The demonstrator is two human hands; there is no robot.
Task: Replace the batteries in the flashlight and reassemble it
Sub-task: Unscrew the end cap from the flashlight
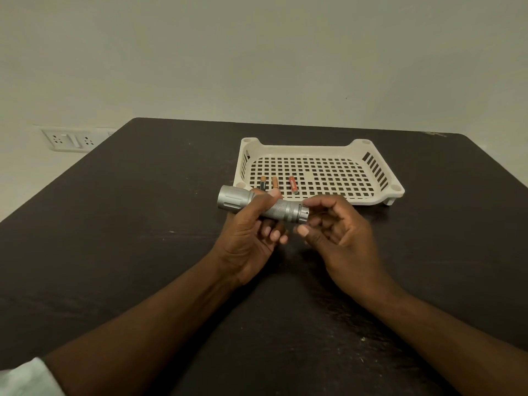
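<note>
A silver flashlight (263, 204) is held level above the dark table (143, 224), its wide head to the left and its tail cap to the right. My left hand (251, 232) grips its knurled body from below. My right hand (340, 227) sits at the tail end, its curled fingers touching the tail cap (303, 213) and the thumb below it. Three small batteries lie in the cream tray (371, 190): a black and copper one (263, 183), a copper one (275, 182), and an orange one (293, 185).
The perforated cream tray stands just behind the hands, toward the far right of the table. A white wall socket plate (73, 140) is on the wall at the left. The table's far edge runs below the pale wall.
</note>
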